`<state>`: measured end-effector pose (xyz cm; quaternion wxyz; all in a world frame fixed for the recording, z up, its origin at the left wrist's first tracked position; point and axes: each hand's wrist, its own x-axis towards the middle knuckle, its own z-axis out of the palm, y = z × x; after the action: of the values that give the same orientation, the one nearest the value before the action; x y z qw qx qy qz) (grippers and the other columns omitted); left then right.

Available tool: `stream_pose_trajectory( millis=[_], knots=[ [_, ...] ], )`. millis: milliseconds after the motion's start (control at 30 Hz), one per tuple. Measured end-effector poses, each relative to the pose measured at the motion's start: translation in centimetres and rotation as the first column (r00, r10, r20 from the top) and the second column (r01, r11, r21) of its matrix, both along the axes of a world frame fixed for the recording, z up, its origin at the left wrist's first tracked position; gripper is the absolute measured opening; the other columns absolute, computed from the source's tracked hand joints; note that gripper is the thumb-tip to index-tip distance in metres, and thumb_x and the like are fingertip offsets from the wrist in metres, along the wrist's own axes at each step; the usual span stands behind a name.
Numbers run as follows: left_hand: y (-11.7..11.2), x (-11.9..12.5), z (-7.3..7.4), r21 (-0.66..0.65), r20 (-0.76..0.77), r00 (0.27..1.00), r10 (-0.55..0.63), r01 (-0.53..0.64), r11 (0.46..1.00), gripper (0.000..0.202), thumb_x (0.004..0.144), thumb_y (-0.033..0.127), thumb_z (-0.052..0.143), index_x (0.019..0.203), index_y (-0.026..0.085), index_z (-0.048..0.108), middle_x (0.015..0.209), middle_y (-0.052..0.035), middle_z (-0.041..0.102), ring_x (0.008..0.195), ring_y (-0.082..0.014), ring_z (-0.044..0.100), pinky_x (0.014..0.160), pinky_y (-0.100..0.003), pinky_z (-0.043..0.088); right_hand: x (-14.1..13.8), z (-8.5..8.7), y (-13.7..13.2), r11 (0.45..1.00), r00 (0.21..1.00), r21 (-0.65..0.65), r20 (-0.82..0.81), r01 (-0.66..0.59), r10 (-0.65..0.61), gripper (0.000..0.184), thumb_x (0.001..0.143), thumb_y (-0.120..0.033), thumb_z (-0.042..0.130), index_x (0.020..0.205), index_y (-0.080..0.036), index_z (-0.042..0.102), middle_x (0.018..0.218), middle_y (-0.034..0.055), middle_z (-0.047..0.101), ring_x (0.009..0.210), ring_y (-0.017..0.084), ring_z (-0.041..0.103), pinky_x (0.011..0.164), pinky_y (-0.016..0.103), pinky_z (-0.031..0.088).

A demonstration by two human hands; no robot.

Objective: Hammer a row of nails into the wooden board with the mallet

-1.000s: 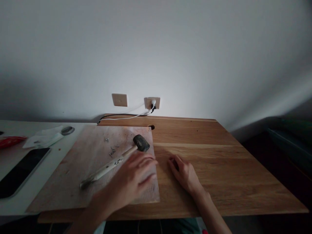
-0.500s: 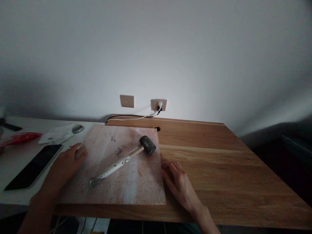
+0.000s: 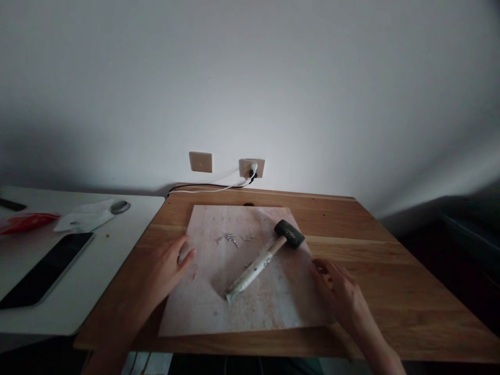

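Observation:
A pale wooden board lies flat on a brown wooden table. On the board rests a hammer with a black head and a paint-stained wooden handle, and several small nails lie behind its handle. My left hand presses against the board's left edge with its fingers stretched out. At the board's right edge my right hand touches the side, fingers extended and slightly bent. Neither hand holds anything.
A white table adjoins on the left, carrying a dark phone, a white cloth, a round metal lid and a red item. Wall sockets with plugged cables sit behind the table.
The board, with hammer and nails on it, has slid to the right, off the white table and wholly onto the brown one. Both hands moved right along with its edges.

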<state>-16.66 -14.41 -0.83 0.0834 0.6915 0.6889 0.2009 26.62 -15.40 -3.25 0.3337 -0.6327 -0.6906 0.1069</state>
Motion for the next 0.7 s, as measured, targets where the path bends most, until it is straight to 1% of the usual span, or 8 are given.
stream_pose_trajectory(
  millis=[100,167,333,400,467,533,600,700],
  knots=[
    [-0.1,2.5,-0.6,-0.002,0.149,0.982,-0.115,0.117,0.993,0.043,0.1,0.049,0.046,0.123,0.02,0.066,0.106,-0.009,0.078,0.088,-0.0241,0.074,0.087,-0.038,0.058,3.4,-0.3,-0.7,0.99,0.99,-0.024,0.027,0.141,-0.14,0.036,0.092,-0.056,0.053,0.094,-0.025,0.071,0.089,0.0095,0.079,0.082,0.03,0.075,0.073,0.041,0.059],
    [-0.2,3.4,-0.7,0.012,0.175,0.972,-0.154,0.155,0.988,0.041,0.1,0.049,0.047,0.122,0.021,0.067,0.104,-0.0075,0.078,0.087,-0.0233,0.074,0.085,-0.037,0.059,4.6,-0.4,-1.4,0.976,0.978,-0.06,0.022,0.209,-0.208,0.035,0.091,-0.056,0.054,0.092,-0.026,0.072,0.086,0.0079,0.079,0.076,0.028,0.075,0.069,0.039,0.059],
    [0.5,3.3,-0.2,-0.044,0.118,0.979,-0.168,0.175,0.984,0.038,0.101,0.047,0.048,0.122,0.022,0.066,0.106,-0.0079,0.078,0.092,-0.0248,0.075,0.085,-0.037,0.058,5.2,-0.4,-2.0,0.97,0.973,-0.086,-0.019,0.226,-0.228,0.033,0.089,-0.054,0.055,0.092,-0.026,0.072,0.087,0.0075,0.078,0.071,0.027,0.074,0.07,0.039,0.06],
    [1.0,3.2,0.2,-0.053,0.077,0.981,-0.175,0.18,0.982,0.035,0.102,0.044,0.047,0.121,0.021,0.066,0.107,-0.0083,0.077,0.098,-0.0261,0.074,0.089,-0.039,0.057,5.2,-0.5,-1.9,0.972,0.975,-0.079,-0.002,0.222,-0.223,0.034,0.089,-0.055,0.054,0.093,-0.025,0.071,0.089,0.0089,0.078,0.077,0.028,0.074,0.073,0.041,0.059],
    [1.8,3.4,0.7,-0.004,0.027,0.983,-0.18,0.18,0.984,0.032,0.101,0.04,0.049,0.119,0.021,0.066,0.113,-0.0099,0.075,0.106,-0.0279,0.072,0.095,-0.042,0.055,4.8,-0.4,-1.8,0.974,0.974,-0.034,0.044,0.224,-0.222,0.034,0.092,-0.054,0.052,0.095,-0.025,0.07,0.092,0.0106,0.077,0.084,0.031,0.074,0.077,0.045,0.058],
    [2.7,4.2,1.3,0.049,-0.009,0.975,-0.222,0.222,0.974,0.029,0.101,0.037,0.052,0.119,0.02,0.067,0.117,-0.0109,0.072,0.11,-0.0286,0.069,0.099,-0.044,0.054,3.8,-0.2,-1.7,0.979,0.975,0.047,0.092,0.198,-0.201,0.034,0.095,-0.051,0.05,0.101,-0.023,0.07,0.095,0.012,0.075,0.09,0.032,0.072,0.081,0.046,0.057],
    [3.6,5.6,1.9,0.044,-0.025,0.941,-0.338,0.339,0.94,0.028,0.1,0.035,0.055,0.121,0.021,0.066,0.12,-0.0102,0.069,0.112,-0.0275,0.068,0.1,-0.042,0.053,2.2,0.4,-1.7,0.99,0.985,0.074,0.109,0.123,-0.13,0.037,0.1,-0.049,0.048,0.112,-0.022,0.07,0.091,0.0107,0.073,0.086,0.029,0.07,0.079,0.042,0.056],
    [5.1,8.2,2.6,-0.048,-0.032,0.83,-0.557,0.556,0.83,0.03,0.098,0.032,0.062,0.127,0.023,0.065,0.129,-0.0084,0.065,0.116,-0.0253,0.066,0.101,-0.038,0.052,-0.9,1.8,-1.2,0.995,0.996,-0.077,0.064,-0.061,0.066,0.043,0.107,-0.048,0.043,0.134,-0.022,0.064,0.08,0.0044,0.071,0.069,0.022,0.068,0.066,0.032,0.053]
  ],
)
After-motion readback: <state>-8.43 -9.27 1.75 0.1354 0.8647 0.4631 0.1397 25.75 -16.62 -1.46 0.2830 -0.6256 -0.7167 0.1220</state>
